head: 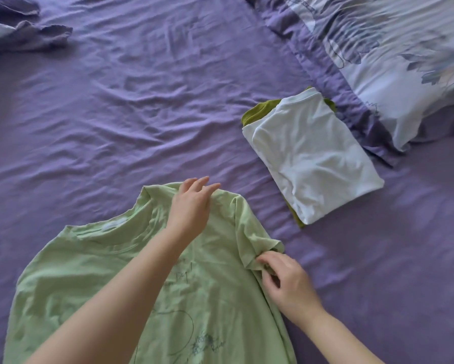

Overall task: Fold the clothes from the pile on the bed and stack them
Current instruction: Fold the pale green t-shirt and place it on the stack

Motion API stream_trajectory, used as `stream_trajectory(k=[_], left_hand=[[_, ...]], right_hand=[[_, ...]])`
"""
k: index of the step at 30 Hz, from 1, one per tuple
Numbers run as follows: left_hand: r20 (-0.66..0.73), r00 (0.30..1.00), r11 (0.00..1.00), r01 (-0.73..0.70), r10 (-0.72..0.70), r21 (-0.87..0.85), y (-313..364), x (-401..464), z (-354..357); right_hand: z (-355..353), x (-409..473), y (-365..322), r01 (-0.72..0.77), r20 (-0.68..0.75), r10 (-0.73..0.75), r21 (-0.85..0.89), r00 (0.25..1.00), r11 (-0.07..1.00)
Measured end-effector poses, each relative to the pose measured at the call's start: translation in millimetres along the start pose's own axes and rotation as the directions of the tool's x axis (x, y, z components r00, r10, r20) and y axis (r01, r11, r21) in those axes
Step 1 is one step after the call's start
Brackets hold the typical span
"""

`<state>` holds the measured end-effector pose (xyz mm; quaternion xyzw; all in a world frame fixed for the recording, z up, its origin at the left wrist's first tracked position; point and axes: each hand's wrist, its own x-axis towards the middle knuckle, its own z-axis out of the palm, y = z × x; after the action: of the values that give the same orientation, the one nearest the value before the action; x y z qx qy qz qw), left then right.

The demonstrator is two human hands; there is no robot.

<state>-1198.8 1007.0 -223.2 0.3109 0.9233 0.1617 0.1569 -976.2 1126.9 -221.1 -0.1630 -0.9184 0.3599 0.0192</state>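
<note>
A light green T-shirt (94, 269) with dark line drawings lies spread on the purple bed sheet (141, 101), collar toward the far side. My left hand (191, 206) rests flat on its upper right shoulder with straight fingers. My right hand (286, 282) pinches the bunched right sleeve edge of the shirt. To the right sits a stack of folded clothes: a white garment (312, 156) on top of an olive green one (257, 111).
A purple floral pillow (394, 64) lies at the back right, close behind the folded stack. Crumpled purple and pale fabric (23, 30) sits at the far left corner. Wrinkled sheet stretches between them.
</note>
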Motion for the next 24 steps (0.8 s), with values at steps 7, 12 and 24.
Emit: stream_trajectory(k=[7,12,24], left_hand=[[0.06,0.98,0.967,0.199,-0.192,-0.161,0,16,7],[0.05,0.978,0.975,0.208,-0.204,-0.085,-9,12,0],[0.201,0.963,0.933,0.229,-0.177,-0.276,-5,42,-41]], right_hand=[[17,30,-21,-0.546,-0.07,0.664,0.508,0.745,0.666],[-5,48,-31,-0.351,-0.258,0.576,0.582,0.776,0.734],[-64,99,3,-0.248,-0.552,0.562,0.541,0.616,0.803]])
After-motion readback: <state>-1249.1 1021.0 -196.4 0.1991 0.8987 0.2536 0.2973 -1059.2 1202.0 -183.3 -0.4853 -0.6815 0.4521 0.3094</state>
